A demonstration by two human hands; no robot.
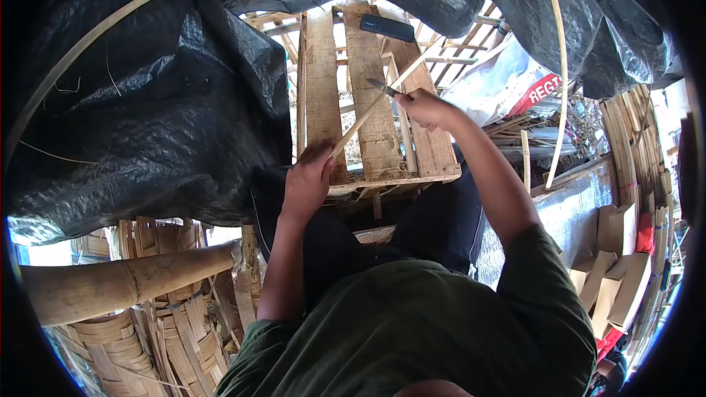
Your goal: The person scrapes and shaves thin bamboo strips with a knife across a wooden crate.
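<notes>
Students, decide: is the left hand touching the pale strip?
Touching: the head view shows the left hand closed around the pale strip, which runs out of its grip.

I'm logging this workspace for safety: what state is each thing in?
Left hand: closed on the bamboo strip
Right hand: closed on the knife
Bamboo strip: held aslant
Knife: blade bare
Smartphone: lying flat
Plank table: gaps between planks
Black plastic sheet: draped, wrinkled
</notes>
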